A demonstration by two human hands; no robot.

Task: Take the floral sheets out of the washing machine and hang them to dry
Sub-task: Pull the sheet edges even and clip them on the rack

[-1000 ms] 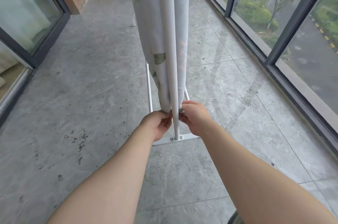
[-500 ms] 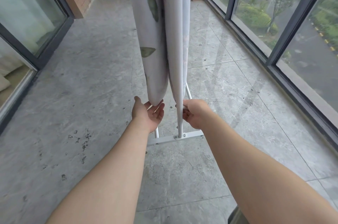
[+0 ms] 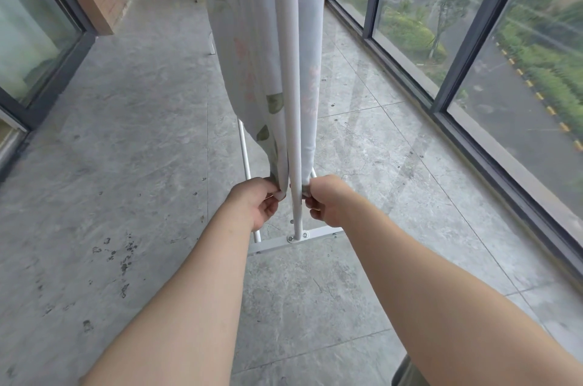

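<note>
Left hand (image 3: 252,206) and right hand (image 3: 328,199) pinch floral sheet (image 3: 246,54) hems, rack pole (image 3: 296,215) between them.

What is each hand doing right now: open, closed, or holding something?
Left hand: closed, gripping the bottom edge of the floral sheet.
Right hand: closed, gripping its other hanging edge.

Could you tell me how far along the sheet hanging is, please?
Done: the white floral-print sheet already hangs on the white metal drying rack, one half on each side of its upright. In hand: the left hand and right hand grip the two bottom edges, likely evening them. Left: letting go; whether more sheets wait cannot be seen.
</note>
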